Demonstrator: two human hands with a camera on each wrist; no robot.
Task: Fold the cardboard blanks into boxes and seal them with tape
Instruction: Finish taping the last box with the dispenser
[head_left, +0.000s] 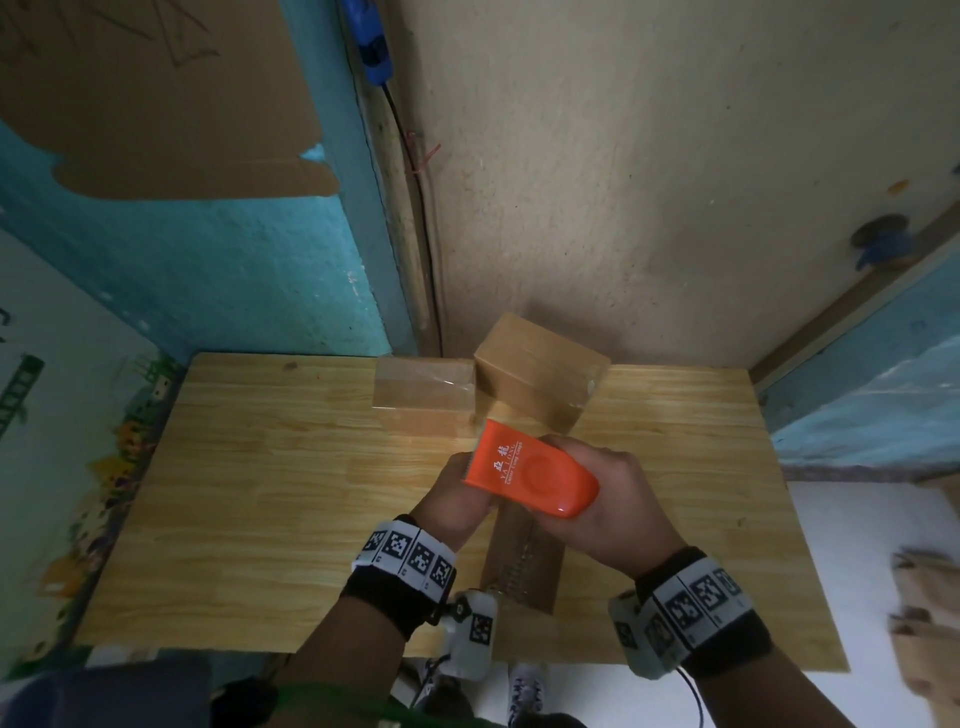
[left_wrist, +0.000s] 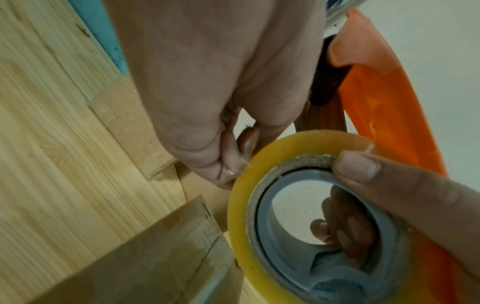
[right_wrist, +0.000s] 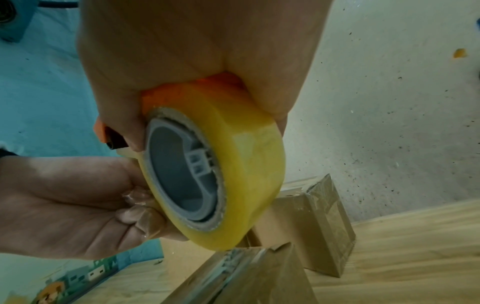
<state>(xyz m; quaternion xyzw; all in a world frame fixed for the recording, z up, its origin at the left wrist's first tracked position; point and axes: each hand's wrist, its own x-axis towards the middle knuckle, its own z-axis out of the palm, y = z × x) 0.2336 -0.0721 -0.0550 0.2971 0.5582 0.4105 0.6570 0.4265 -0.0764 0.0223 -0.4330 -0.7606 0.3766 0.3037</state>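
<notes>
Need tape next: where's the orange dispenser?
Head view, centre: the orange dispenser is held in both hands, above the box nearest the person.

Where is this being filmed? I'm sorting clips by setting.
Probably a makeshift home packing corner: a small wood-grain table pushed against rough painted walls, sealed cardboard boxes on it, and an orange tape dispenser in hand.

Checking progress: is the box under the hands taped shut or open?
Taped shut: the box has its flaps closed, with clear tape along the seam.
</notes>
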